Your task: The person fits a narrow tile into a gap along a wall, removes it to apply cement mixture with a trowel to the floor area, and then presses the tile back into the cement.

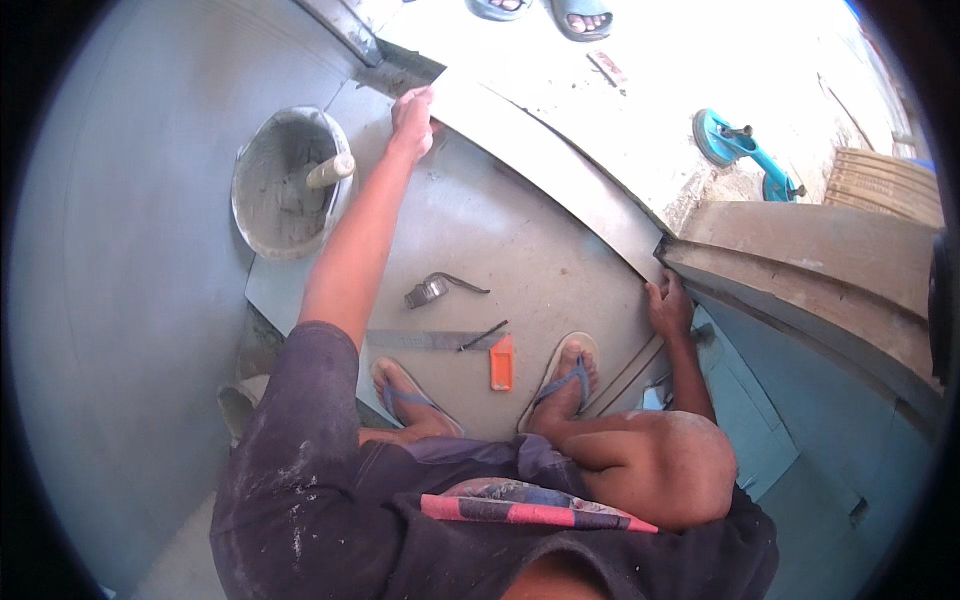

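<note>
A long, narrow pale strip [545, 165], which looks like a cut tile, lies across the doorway opening in front of me. My left hand [412, 122] is closed on its far left end, fingers partly hidden at the edge. At the near right end, beside the door frame, my right hand [671, 305] grips the strip with bent fingers. Between my arms, a tape measure [428, 291] rests on the grey floor tile. Closer to my feet is a try square [502, 362] with an orange handle, a thin dark pencil-like stick [483, 336] lying across its blade.
A mortar-smeared bucket [255, 185] with a trowel handle [331, 171] stands left of my left forearm. Beyond the strip lie a teal suction lifter [745, 152] and a small reddish-white block [606, 69]. Another person's slippered feet [583, 20] show at the top. A brown door frame [810, 255] borders the right.
</note>
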